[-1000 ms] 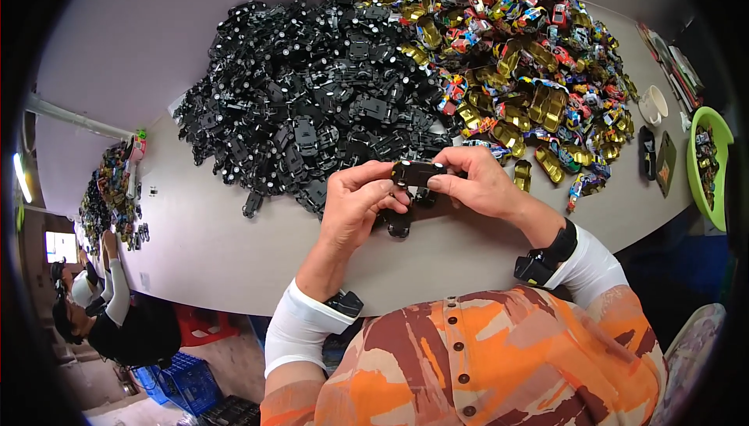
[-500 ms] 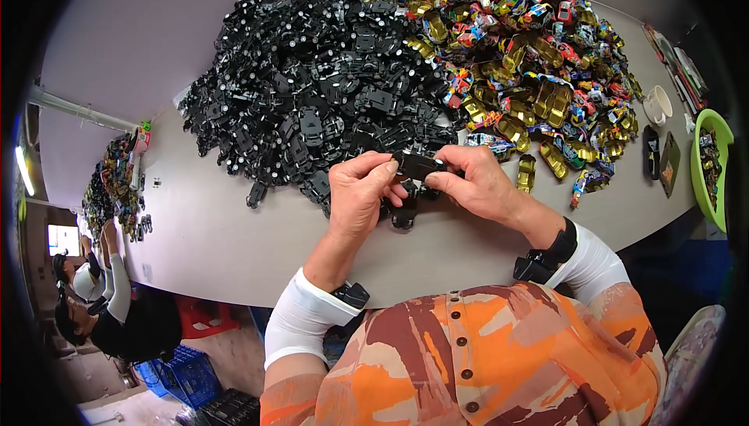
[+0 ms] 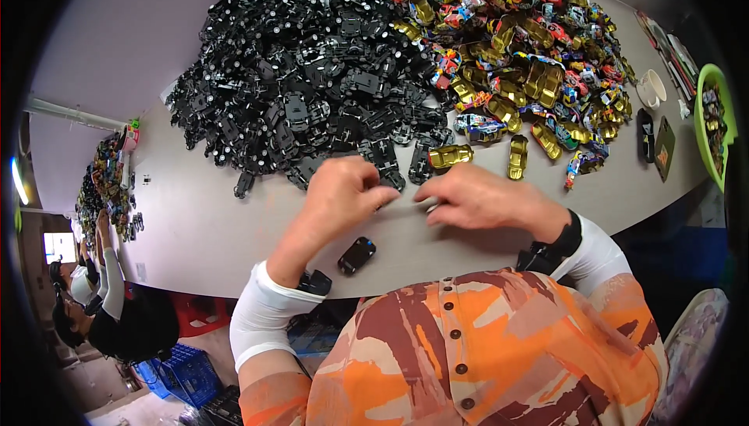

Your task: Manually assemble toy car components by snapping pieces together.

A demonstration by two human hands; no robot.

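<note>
Hands meet at the near edge of the black pile, one toy car set apart

Left hand [image 3: 343, 192] and right hand [image 3: 476, 200] curled, fingertips close; what they pinch is hidden. Black car [image 3: 356, 255] lies on the table [image 3: 203, 231] just below the left wrist: small, glossy, likely light, stiff plastic, a bit slippery; grip by its sides

Long grey table [image 3: 195, 231] spans the room. Blue crates [image 3: 175, 375] on floor, near left. Lit window [image 3: 58, 246] far left.
</note>
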